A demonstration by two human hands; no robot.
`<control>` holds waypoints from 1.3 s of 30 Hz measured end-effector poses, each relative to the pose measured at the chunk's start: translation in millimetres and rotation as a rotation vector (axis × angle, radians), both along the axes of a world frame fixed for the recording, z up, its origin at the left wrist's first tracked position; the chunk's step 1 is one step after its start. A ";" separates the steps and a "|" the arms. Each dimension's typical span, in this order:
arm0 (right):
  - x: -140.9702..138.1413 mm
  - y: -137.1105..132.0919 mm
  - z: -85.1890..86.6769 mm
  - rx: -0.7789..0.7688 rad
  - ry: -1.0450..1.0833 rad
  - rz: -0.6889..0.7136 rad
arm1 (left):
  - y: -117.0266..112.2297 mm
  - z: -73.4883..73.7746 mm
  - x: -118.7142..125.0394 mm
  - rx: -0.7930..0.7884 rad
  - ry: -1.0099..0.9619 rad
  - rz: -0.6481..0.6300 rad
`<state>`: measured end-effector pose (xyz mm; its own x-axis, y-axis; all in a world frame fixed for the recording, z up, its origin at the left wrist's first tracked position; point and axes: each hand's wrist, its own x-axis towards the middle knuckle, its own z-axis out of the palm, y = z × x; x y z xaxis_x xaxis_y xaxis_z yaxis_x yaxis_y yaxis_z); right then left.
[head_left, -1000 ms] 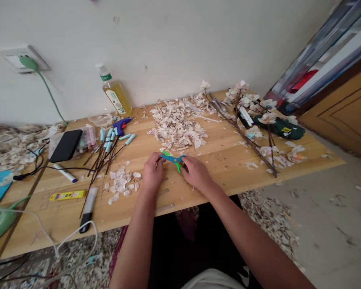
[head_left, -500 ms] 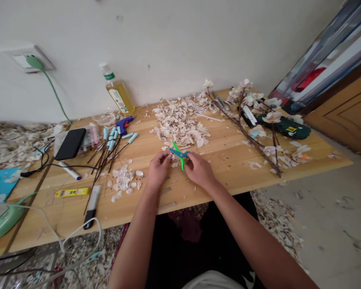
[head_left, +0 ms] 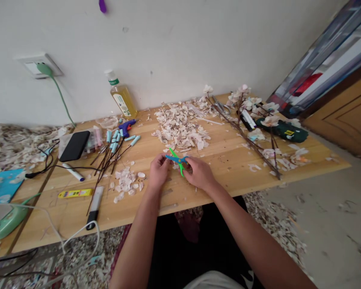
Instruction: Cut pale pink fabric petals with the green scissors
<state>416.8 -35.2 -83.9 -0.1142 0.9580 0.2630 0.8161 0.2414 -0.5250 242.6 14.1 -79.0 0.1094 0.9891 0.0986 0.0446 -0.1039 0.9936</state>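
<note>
My right hand is closed round the handles of a small pair of blue and green scissors, whose blades stand apart and point left. My left hand is closed in a pinch close to the blue blade tip; whatever lies between its fingers is too small to make out. Both hands are above the wooden table, near its front edge. Behind them lies a large heap of pale, petal-like flakes. To the left of my left hand is a smaller scatter of pale petal pieces.
On the left lie dark sticks with light-blue ends, a blue glue gun, a black phone, a marker and a box cutter. A bottle stands by the wall. Blossom branches lie at right.
The camera view has shifted slightly. The scissors have turned a little in my right hand, and their blades stay apart. My left hand keeps its pinch by the blade tip.
</note>
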 end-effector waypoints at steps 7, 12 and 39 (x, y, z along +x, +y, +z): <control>-0.1 -0.8 1.3 -0.009 -0.005 0.015 | -1.0 -1.3 0.3 0.006 0.033 0.021; 0.0 -1.2 0.3 -0.012 0.002 0.014 | -0.1 -5.9 0.0 0.009 0.015 0.036; 0.1 0.5 -8.7 0.001 -0.025 -0.127 | -2.2 7.4 -6.0 0.078 0.116 0.107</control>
